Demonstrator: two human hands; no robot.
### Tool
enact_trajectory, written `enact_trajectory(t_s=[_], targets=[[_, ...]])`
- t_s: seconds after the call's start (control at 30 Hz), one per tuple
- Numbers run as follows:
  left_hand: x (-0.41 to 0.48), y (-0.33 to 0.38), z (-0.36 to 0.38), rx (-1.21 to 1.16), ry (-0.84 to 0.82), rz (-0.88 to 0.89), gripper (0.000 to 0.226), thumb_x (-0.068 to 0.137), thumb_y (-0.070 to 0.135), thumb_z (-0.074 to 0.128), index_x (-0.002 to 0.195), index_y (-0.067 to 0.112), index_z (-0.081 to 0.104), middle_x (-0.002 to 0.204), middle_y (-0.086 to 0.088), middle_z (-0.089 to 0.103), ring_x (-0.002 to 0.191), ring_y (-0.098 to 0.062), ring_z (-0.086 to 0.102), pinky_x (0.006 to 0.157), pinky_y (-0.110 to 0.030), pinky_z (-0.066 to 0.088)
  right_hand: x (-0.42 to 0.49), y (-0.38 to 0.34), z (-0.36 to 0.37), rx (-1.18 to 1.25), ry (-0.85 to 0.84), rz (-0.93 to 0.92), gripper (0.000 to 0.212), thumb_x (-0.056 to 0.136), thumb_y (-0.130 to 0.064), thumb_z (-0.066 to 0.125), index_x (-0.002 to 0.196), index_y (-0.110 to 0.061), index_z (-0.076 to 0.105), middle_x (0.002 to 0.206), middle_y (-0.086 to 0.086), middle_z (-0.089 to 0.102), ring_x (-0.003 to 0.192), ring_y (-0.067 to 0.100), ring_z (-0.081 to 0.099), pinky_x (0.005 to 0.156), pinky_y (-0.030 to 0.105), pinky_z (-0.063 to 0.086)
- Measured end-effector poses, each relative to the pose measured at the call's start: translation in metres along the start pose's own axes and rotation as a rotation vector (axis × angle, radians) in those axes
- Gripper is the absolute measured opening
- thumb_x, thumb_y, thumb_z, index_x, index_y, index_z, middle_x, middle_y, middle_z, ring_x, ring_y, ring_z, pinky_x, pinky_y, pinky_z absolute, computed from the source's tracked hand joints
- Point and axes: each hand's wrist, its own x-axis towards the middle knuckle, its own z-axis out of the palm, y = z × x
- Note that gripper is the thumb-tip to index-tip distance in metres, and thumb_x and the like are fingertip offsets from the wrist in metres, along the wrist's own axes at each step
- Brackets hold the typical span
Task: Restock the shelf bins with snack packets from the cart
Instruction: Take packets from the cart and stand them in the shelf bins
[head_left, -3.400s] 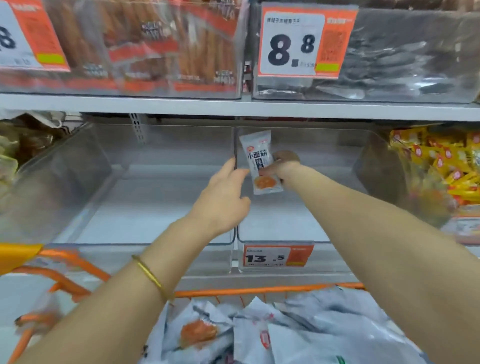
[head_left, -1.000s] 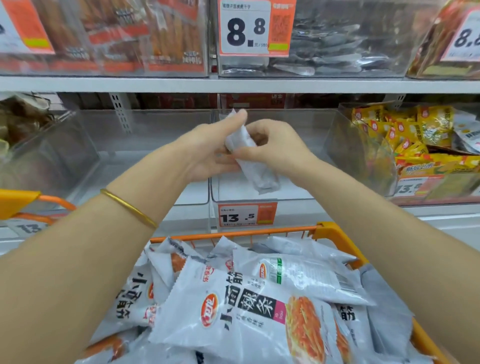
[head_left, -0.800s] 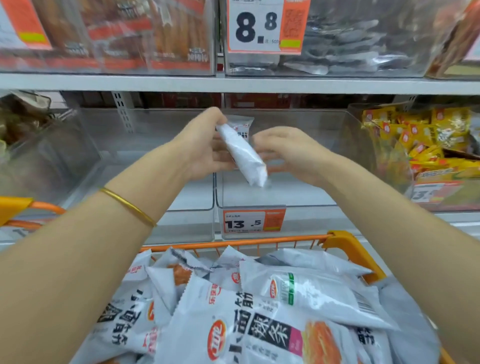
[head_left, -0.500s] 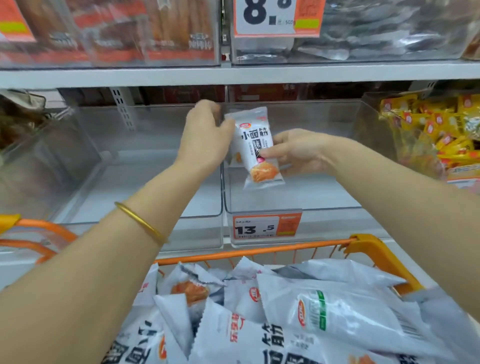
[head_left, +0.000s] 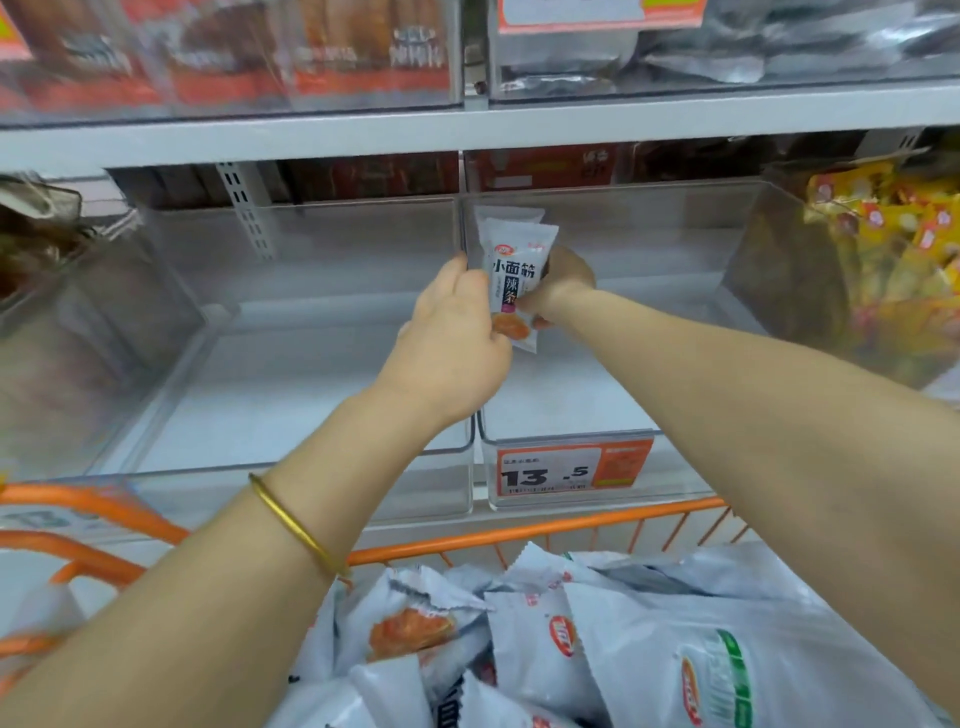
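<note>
Both hands hold a small white snack packet (head_left: 514, 283) upright over the clear middle shelf bin (head_left: 597, 410), near its left wall. My left hand (head_left: 452, 338) grips the packet's left edge and lower part. Behind it, my right hand (head_left: 558, 288) holds the right side. A second white packet shows just behind the first. Below, the orange cart (head_left: 545, 530) is heaped with large white bags (head_left: 649, 649) of the same snack.
A second clear bin (head_left: 311, 405) stands to the left. At the right, a bin of yellow packets (head_left: 883, 260). An orange price tag (head_left: 574, 467) reads 13.5. The upper shelf (head_left: 467, 130) carries filled bins. A gold bangle (head_left: 296, 525) is on my left wrist.
Both hands have carried the packet forward and deeper over the middle bin. The view has tilted down slightly, and my left hand now wraps the packet's lower left side.
</note>
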Motion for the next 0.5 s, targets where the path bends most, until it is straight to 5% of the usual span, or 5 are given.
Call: enact_trajectory(t_s=[0.13,0.23,0.4,0.5], targets=[[-0.0006,-0.0001,-0.0006,0.004,0.001,0.005,0.050,0.091,0.008,0.040,0.139,0.008,0.030,0.157,-0.007,0.006,0.143,-0.021,0.009,0.113,-0.035,0.016,0.0085,0.0004,0.0054,-0.077,0.078,-0.001,0.036,0.081,-0.007,0.069,0.111,-0.007,0.048,0.117,0.011,0.061,0.111,0.026,0.058,0.081,0.024,0.045],[-0.0014,0.0008,0.0000,0.002,-0.001,-0.001,0.050,0.090,0.007,0.040,0.139,0.008,0.029,0.157,-0.006,0.005,0.143,-0.020,0.009,0.112,-0.034,0.016,0.0091,0.0016,0.0060,-0.076,0.089,0.005,0.044,0.084,-0.007,0.067,0.121,-0.004,0.045,0.121,0.011,0.058,0.115,0.025,0.056,0.075,0.023,0.039],[-0.0016,0.0017,-0.0003,-0.006,-0.004,-0.010,0.051,0.092,0.010,0.041,0.141,0.010,0.028,0.157,-0.003,0.004,0.143,-0.020,0.009,0.112,-0.034,0.016,0.0033,0.0036,0.0004,-0.122,0.068,0.024,0.033,0.084,-0.009,0.067,0.076,-0.014,0.036,0.079,-0.001,0.044,0.116,0.024,0.054,0.078,0.023,0.041],[-0.0017,-0.0001,-0.0013,0.004,-0.030,-0.014,0.053,0.093,0.013,0.041,0.143,0.013,0.026,0.157,-0.002,0.004,0.144,-0.019,0.007,0.113,-0.034,0.015,0.0028,0.0040,-0.0036,-0.193,0.013,0.032,0.027,0.083,-0.011,0.070,0.085,-0.011,0.043,0.091,0.003,0.051,0.117,0.023,0.054,0.092,0.026,0.046]])
